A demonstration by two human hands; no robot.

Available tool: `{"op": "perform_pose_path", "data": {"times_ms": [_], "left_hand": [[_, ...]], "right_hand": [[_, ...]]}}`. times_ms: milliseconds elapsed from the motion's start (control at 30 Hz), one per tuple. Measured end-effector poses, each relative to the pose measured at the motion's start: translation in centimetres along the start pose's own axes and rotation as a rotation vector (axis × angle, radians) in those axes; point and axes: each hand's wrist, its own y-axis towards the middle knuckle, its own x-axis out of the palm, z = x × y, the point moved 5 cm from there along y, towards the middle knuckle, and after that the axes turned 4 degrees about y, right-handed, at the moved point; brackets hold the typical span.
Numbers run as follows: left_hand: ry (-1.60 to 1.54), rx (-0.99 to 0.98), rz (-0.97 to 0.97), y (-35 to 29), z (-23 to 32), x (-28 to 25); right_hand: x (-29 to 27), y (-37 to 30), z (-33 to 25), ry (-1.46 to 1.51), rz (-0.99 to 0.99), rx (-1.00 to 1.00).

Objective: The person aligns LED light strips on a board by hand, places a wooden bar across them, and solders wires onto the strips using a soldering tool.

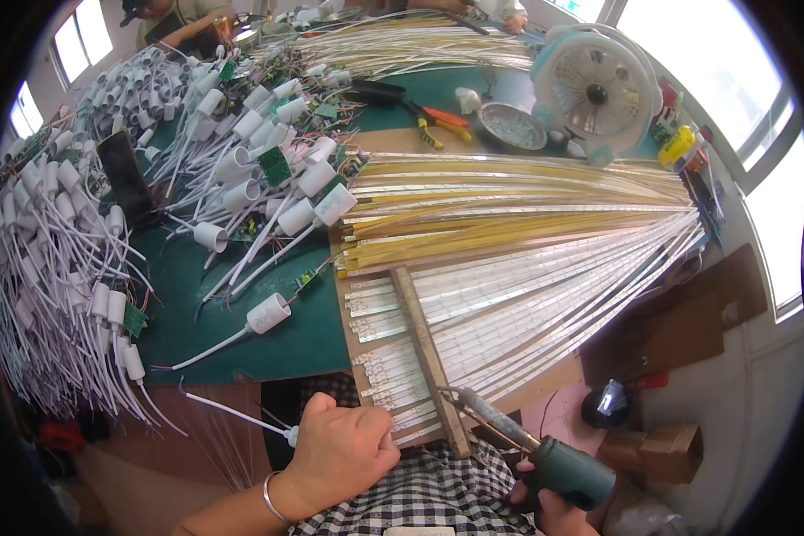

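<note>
Right hand (556, 513) and left hand (344, 449) work beside pale strips (527, 290) fanned across the right under a wooden bar (427, 357). The right grips a green-handled soldering iron (570, 473); the left clasps a white corded cap (291, 436), near center.

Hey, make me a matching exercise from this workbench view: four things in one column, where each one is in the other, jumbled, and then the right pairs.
Things
1. Soldering gun
2. Wooden bar
3. Fan
4. Silver bangle

Places
A. Just right of the round bowl
B. Around the wrist of the left hand
C. Lying across the white LED strips
D. In the right hand

Right pairs: 1-D, 2-C, 3-A, 4-B
</note>
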Motion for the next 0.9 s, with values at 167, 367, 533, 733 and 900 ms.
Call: {"op": "perform_pose_path", "data": {"times_ms": [167,367,533,733,900], "left_hand": [[-0.007,-0.019,-0.019,0.0,-0.1,0.0],[-0.011,-0.034,-0.023,0.0,-0.1,-0.1],[-0.010,-0.066,0.007,-0.3,0.0,-0.2],[0.025,-0.075,0.025,-0.3,0.3,-0.4],[0.061,-0.091,-0.004,-0.2,0.4,-0.3]], "right_hand": [[-0.4,1.8,-1.7,0.339,0.059,0.062],[0.8,6.3,-4.8,0.487,-0.134,0.016],[0.8,6.5,-5.0,0.469,-0.187,-0.004],[-0.8,6.0,-3.7,0.527,0.073,-0.105],[-1.6,6.1,-3.1,0.474,0.092,-0.094]]}}
